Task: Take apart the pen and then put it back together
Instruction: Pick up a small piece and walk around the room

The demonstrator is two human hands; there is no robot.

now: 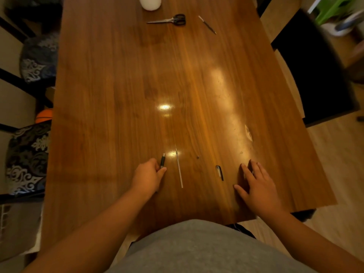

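- Under both hands spreads the wooden table (pixel 122 79), glossy, with lamp glare on it, the largest thing in view.
- Far beyond the hands, at the table's far edge, stands a white container (pixel 150 2); it is cut off by the frame and its contents cannot be seen.
- Just past that container, nearer the hands, lie scissors (pixel 169 20) with black handles, blades closed; to their right, well apart, lies a second pen (pixel 207 25), untouched.
- The left hand (pixel 148 175) is curled closed around the pen barrel (pixel 162 160), whose dark grip end and pale tip stick out beyond the fingers, away from the person.
- The right hand (pixel 256 182) lies flat on the table, palm down, fingers spread, holding nothing that can be made out.
- Just right of the left hand's grip lies the thin pale refill (pixel 179 170), alone on the wood, pointing away from the person.
- Between the two hands, nearer the right one, lies a short dark cap piece (pixel 219 172).
- Beyond that piece, a tiny dark speck (pixel 198 157) sits on the wood; what it is cannot be told.
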